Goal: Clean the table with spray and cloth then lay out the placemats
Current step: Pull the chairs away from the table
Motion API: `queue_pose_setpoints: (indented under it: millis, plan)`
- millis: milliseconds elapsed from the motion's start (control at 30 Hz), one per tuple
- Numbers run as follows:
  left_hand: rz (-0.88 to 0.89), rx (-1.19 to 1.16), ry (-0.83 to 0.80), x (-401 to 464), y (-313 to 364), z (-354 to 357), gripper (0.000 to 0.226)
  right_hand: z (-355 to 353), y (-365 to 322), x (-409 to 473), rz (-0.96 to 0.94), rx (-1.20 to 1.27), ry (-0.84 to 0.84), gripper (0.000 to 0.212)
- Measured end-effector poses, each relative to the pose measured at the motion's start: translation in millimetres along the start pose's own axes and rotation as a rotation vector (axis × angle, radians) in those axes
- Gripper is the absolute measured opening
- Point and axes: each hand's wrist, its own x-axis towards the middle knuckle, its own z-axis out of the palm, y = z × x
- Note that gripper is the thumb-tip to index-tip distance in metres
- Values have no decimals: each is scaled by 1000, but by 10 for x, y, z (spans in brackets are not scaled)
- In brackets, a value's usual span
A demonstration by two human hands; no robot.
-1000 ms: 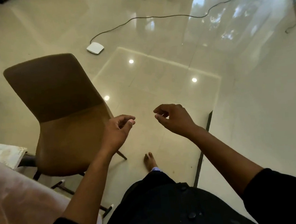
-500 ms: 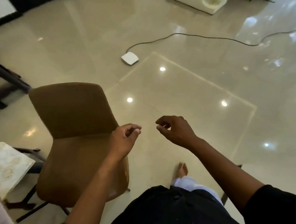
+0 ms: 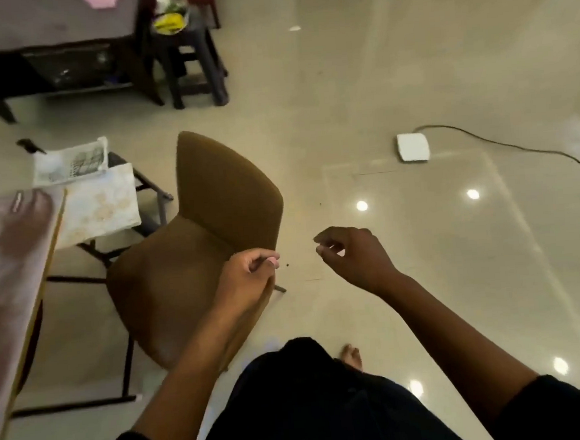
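The view swings left vs 1 s ago, so the table [image 3: 6, 260] edge and placemats [image 3: 98, 202] beside the chair [image 3: 213, 225] now show, while left hand [image 3: 248, 277] and right hand [image 3: 353, 256] hang loosely curled, holding nothing; no spray/cloth visible.

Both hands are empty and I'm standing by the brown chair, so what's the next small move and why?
Probably turn left toward the table and reach for the placemats stacked at its corner. Both the left hand and the right hand hang loosely curled over the floor and hold nothing, and no spray or cloth is clearly in view. The chair stands between, so step around it.
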Motion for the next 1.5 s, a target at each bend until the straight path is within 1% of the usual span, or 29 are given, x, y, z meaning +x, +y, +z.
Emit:
queue_pose_setpoints:
  millis: [100, 267, 367, 467, 533, 567, 633, 700, 767, 867, 967, 1033, 1100, 1133, 1167, 1267, 1300, 1333, 1400, 1467, 1500]
  plan:
    - [-129, -150, 95, 105, 46, 171, 17, -89, -3, 503, -114, -50, -109, 18]
    - [-226, -299, 276, 509, 37, 206, 17, -12, -220, 1333, -313, -130, -260, 22]
    - [-314, -363, 371, 883, -22, 124, 16, 38, -413, 1850, -377, -174, -327, 26]
    - [-439, -426, 394, 1283, -70, 45, 13, 120, -618, 2319, -461, -300, -365, 27]
    - [-516, -436, 398, 1475, -91, 55, 11, 161, -732, 2539, -561, -397, -393, 27]
    - [-539, -428, 401, 1572, -85, 69, 12, 187, -791, 2660, -624, -440, -411, 27]
    - [-586, -425, 412, 1771, -23, 62, 26, 257, -924, 2934, -765, -536, -447, 27]
    - [-617, -358, 363, 1931, 65, 4, 36, 368, -1046, 3185, -905, -631, -480, 28]
    - [-634, -278, 308, 2019, 118, -35, 35, 519, -1163, 3367, -1028, -743, -547, 29]
    - [-659, -227, 335, 2074, 168, -73, 33, 785, -1305, 3605, -1238, -948, -628, 29]
    - [-703, -343, 373, 2132, 91, -48, 34, 1115, -1527, 3862, -1410, -1142, -691, 32]
    - [-760, -440, 438, 2167, 10, -28, 29, 1312, -1683, 4022, -1491, -1274, -714, 34]
    - [-848, -573, 523, 2188, -17, 4, 20, 1486, -1850, 4187, -1559, -1351, -736, 33]
    - [-897, -596, 543, 2184, 3, 39, 19, 1569, -1921, 4264, -1588, -1372, -748, 31]
    - [-970, -569, 551, 2184, 24, 90, 21, 1645, -1978, 4329, -1614, -1382, -764, 29]
    - [-1251, -360, 506, 2193, 92, 333, 39, 1818, -2073, 4450, -1674, -1455, -776, 28]
    - [-1337, -374, 516, 2218, 128, 388, 44, 1890, -2100, 4471, -1697, -1493, -757, 29]
    - [-1399, -425, 542, 2260, 148, 419, 46, 1960, -2126, 4492, -1710, -1531, -740, 31]
    - [-1472, -632, 611, 2312, 151, 443, 49, 2063, -2170, 4540, -1687, -1596, -725, 35]
    - [-1512, -990, 692, 2285, 127, 499, 56, 2127, -2203, 4568, -1677, -1629, -727, 34]
    - [-1472, -1241, 758, 2266, 93, 586, 64, 2142, -2218, 4577, -1674, -1632, -735, 34]
